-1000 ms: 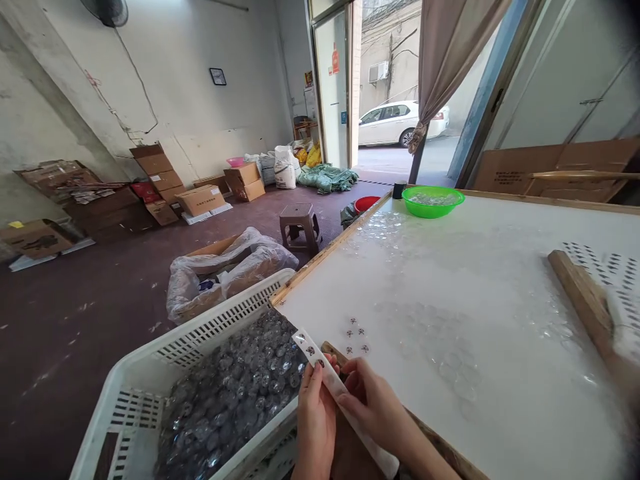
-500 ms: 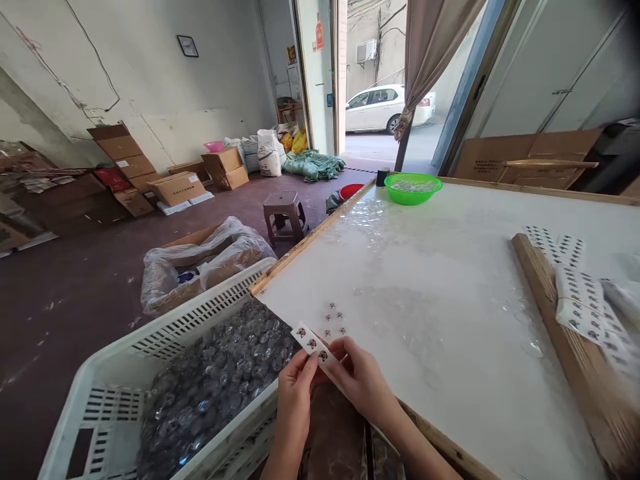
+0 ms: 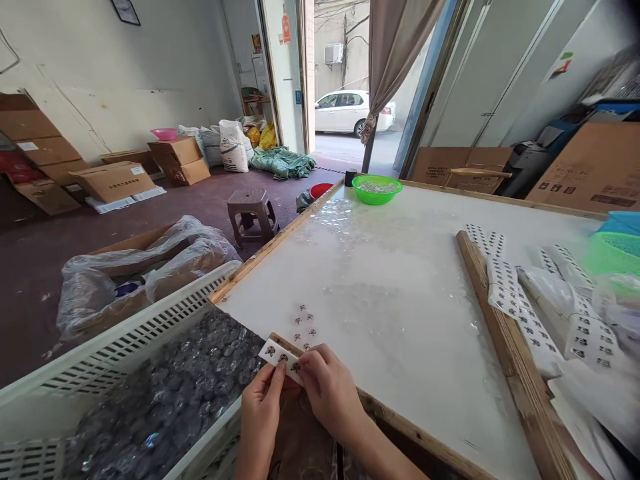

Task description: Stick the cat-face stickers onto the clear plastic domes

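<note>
A white strip of stickers (image 3: 277, 355) printed with small dark animal-face pictures is between my hands at the near edge of the white table (image 3: 390, 293). My left hand (image 3: 263, 403) pinches its lower edge, thumb on top. At the strip's right end, my right hand (image 3: 327, 387) has thumb and fingers pressed together by the last picture; whether a sticker is between them is hidden. Several loose small pictures (image 3: 305, 323) lie on the table just beyond the strip. Left of my hands, a white plastic crate (image 3: 150, 333) holds many clear, shiny round pieces (image 3: 175, 393).
A wooden bar (image 3: 500, 333) lies along the table's right side, with more sticker strips (image 3: 520, 310) and plastic bags beyond it. A green bowl (image 3: 376, 193) stands at the far corner. On the floor are a stool (image 3: 250, 213) and a plastic-lined box (image 3: 145, 267).
The view has turned to the right, so things sit further left. My right hand's fingers have moved onto the strip's right end. My left hand still pinches the strip.
</note>
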`<state>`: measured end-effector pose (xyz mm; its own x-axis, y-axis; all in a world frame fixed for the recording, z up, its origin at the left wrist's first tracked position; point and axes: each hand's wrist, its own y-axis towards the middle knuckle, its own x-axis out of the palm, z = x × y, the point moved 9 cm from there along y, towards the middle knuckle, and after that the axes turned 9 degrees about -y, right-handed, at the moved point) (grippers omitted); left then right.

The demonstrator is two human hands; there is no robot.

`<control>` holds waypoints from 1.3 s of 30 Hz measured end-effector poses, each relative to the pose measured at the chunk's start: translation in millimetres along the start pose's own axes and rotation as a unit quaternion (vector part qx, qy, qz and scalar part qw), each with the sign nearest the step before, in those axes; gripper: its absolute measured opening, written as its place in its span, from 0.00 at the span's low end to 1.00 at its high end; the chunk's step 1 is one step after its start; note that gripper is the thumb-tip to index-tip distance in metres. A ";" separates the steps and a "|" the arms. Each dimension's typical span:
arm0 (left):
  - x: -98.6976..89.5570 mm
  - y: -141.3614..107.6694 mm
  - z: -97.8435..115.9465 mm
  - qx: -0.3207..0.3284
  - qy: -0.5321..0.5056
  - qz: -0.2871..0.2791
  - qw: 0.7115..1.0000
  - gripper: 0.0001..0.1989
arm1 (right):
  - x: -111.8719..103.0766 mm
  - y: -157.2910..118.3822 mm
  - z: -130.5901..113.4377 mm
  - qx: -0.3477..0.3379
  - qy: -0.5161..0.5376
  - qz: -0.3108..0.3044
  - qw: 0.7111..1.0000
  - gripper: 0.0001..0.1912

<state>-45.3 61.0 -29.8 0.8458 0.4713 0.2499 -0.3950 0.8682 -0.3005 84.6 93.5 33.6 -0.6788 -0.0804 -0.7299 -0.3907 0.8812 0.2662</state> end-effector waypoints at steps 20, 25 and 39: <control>-6.5 6.9 -6.0 -0.078 -0.154 0.049 0.984 0.22 | -40.6 25.6 166.1 0.237 0.010 0.007 0.971 0.09; -9.1 9.1 -8.1 -0.071 -0.158 0.038 0.984 0.20 | -38.0 28.4 162.5 0.236 -0.019 -0.007 0.972 0.08; -4.6 8.6 -8.4 -0.071 -0.157 0.028 0.985 0.21 | -18.0 28.3 140.4 0.169 -0.141 -0.038 0.975 0.06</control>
<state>-49.5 65.0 -41.3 0.6631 0.5619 0.4946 -0.3642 0.8194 -0.4426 173.1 185.3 -34.1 -0.4391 -0.0628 -0.8963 -0.1745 0.9845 0.0165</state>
